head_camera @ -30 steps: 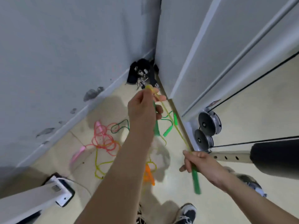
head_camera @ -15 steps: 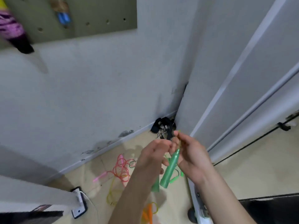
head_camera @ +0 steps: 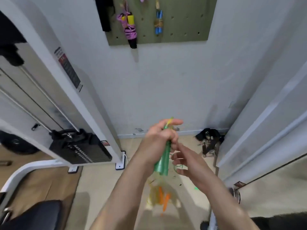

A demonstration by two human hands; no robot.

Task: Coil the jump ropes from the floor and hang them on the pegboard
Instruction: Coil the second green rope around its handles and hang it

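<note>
Left grip (head_camera: 158, 140): I see it clenched round the green handles (head_camera: 162, 163), held in the air before the wall, below the pegboard (head_camera: 182, 30).
Right grip (head_camera: 187, 163): fingers loosely spread, just beside the handles.
Green cord (head_camera: 178, 166): crosses the right fingers; I cannot tell whether they pinch it.
Hard to read: motion blur smears the orange-and-yellow rope (head_camera: 162, 196) on the floor.

Two green jump-rope handles (head_camera: 162, 163) are gripped side by side in the left hand (head_camera: 157, 138), near upright, butt ends down. Yellow-green cord (head_camera: 169, 121) is seen above the fist. An orange-handled rope (head_camera: 162, 196), blurred, is left heaped on the floor below. A purple coiled rope (head_camera: 130, 30) and a blue-handled rope (head_camera: 159, 22) are hung on the olive pegboard (head_camera: 182, 30).
</note>
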